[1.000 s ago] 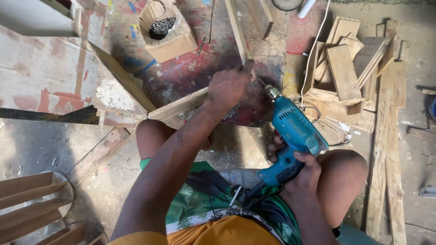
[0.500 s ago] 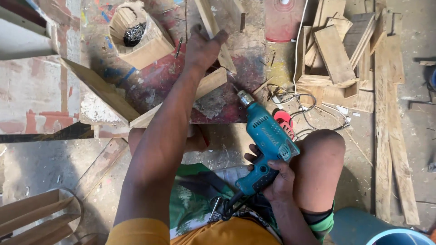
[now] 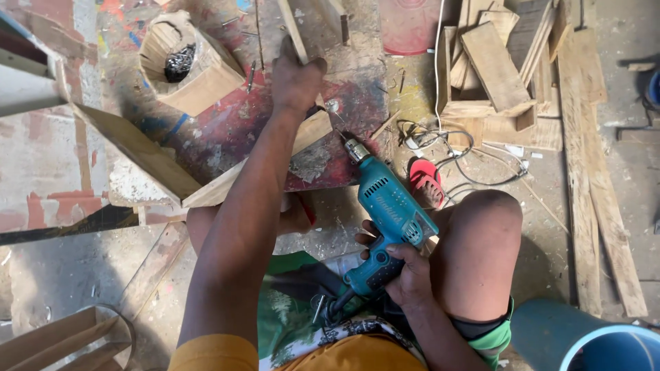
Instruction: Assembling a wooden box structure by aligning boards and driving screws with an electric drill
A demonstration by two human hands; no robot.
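Two bare hands were at work over a paint-stained board lying on the ground, the widest thing in view. On it lay a long wooden slat, running diagonally from low left up toward the middle. The left hand was stretched far forward, fingers curled shut around a narrower wooden strip that pointed away, and it pressed down where that strip met the upper end of the slat. Just right of and below that hand sat the teal electric drill, its chuck aimed up-left at the slat. The right hand was wrapped tight about the drill's grip, close to the body between the knees. A cardboard box of dark screws stood to the left.
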